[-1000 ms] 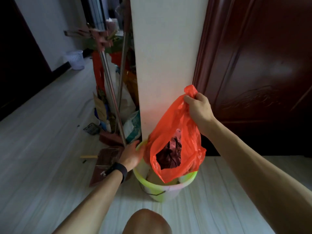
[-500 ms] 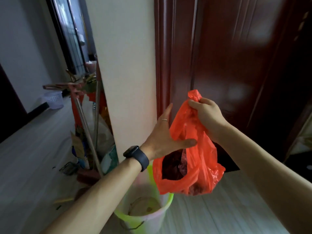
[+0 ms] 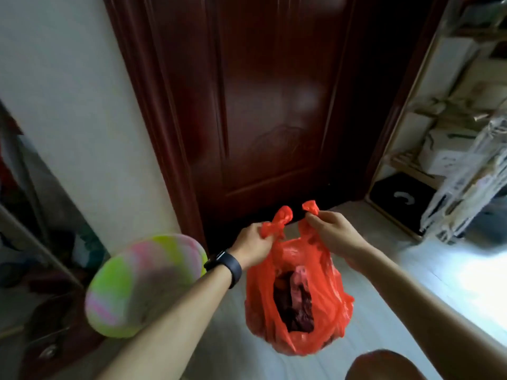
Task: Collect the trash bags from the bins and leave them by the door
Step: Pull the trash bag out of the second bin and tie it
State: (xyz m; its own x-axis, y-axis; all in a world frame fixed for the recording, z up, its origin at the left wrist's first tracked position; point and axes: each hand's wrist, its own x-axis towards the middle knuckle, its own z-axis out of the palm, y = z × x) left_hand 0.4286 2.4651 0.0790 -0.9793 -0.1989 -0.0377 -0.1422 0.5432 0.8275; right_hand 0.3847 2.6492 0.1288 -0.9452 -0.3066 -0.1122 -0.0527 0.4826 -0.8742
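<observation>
Hands: left hand [image 3: 253, 248], fingers curled round one twisted handle of the bag [image 3: 321, 305]; right hand [image 3: 333, 233], pinching the other handle; both arms stretched forward, a watch [image 3: 227, 266] on the left wrist. Bag: red, mouth held apart, dark trash inside, hanging off the floor [image 3: 444, 264] before the door [image 3: 274, 105], right of the bin [image 3: 131, 272]. Change: half a second ago the left hand lay open against the bag's side, and the bag hung over the bin; now clear of it. Room: pale plank floor, white wall [image 3: 68, 105] left of the door, shelf [image 3: 439, 165] at right; view blurred.
</observation>
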